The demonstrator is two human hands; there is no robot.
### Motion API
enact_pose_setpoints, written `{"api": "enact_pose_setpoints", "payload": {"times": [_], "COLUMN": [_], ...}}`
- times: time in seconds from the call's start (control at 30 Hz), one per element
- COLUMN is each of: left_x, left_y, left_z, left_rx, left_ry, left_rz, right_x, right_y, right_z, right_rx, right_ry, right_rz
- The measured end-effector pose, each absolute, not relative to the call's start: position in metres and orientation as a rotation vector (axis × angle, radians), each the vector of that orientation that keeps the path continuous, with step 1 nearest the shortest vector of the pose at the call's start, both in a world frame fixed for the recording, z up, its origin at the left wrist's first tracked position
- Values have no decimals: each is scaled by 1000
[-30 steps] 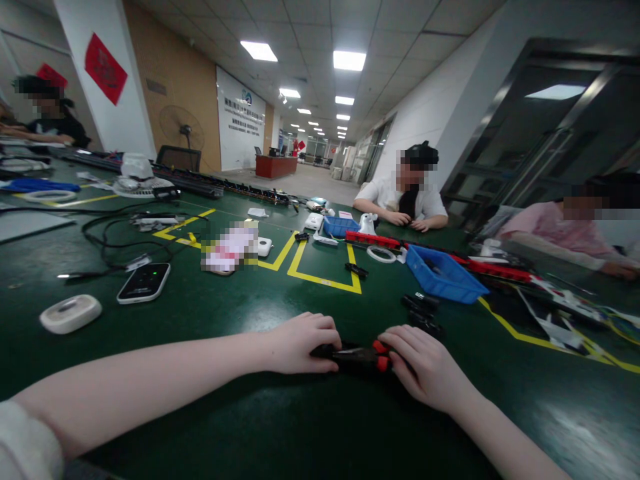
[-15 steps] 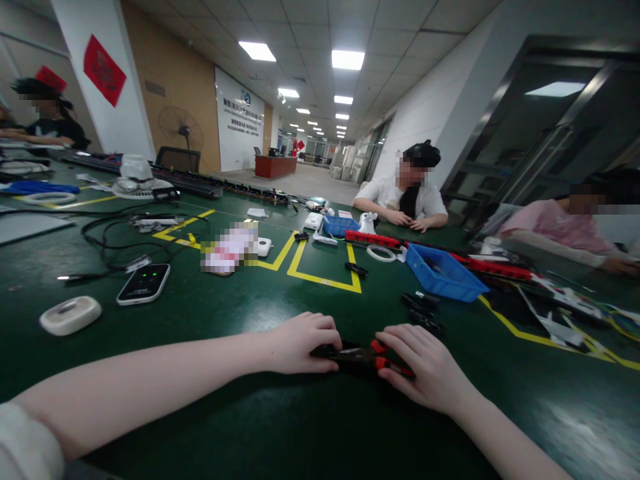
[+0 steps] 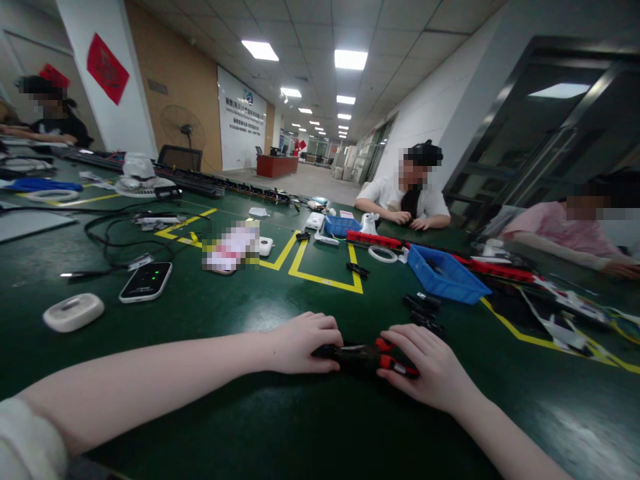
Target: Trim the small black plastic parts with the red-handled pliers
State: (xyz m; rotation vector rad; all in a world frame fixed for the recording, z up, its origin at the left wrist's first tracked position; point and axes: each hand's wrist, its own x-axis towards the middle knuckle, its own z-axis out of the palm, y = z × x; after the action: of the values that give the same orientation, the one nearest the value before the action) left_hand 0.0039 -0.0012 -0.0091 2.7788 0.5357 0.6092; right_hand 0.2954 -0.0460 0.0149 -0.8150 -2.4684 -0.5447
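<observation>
Over the near middle of the green table, my left hand (image 3: 306,343) is closed around a small black part (image 3: 329,351), pinched between thumb and fingers. The part's exact kind is hidden by the fingers and the dark background. My right hand (image 3: 427,367) is wrapped round the red handles of a pair of pliers (image 3: 386,361), which are spread apart. The dark jaws point left toward the black part; whether they touch it I cannot make out. Several black parts (image 3: 423,310) lie in a small pile beyond my right hand.
A blue bin (image 3: 447,275) stands at right behind the pile. Yellow tape (image 3: 325,282) marks the green table (image 3: 240,427). At left lie a phone (image 3: 231,248), a black-faced device (image 3: 146,282), a white case (image 3: 73,313) and cables (image 3: 107,243). A person (image 3: 405,193) sits across.
The pliers have shifted slightly right with their handles. Both hands stay almost in place, and the view has moved very slightly.
</observation>
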Motion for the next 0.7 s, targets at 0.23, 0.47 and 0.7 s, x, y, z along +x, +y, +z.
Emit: {"api": "enact_pose_setpoints", "payload": {"times": [0.23,0.47,0.7], "left_x": [4,4,3], "left_y": [-1,-2,-3], "left_z": [-10,-8,-7], "left_rx": [2776,2780,2775], "left_ry": [539,540,548], "left_rz": [602,595,599], "right_x": [294,290,294], "right_y": [-48,-50,-49], "right_z": [15,19,20], "right_rx": [-824,-831,-868], "right_ry": [-2485,-2501,-2532], "right_rz": [-509,-507,-516]}}
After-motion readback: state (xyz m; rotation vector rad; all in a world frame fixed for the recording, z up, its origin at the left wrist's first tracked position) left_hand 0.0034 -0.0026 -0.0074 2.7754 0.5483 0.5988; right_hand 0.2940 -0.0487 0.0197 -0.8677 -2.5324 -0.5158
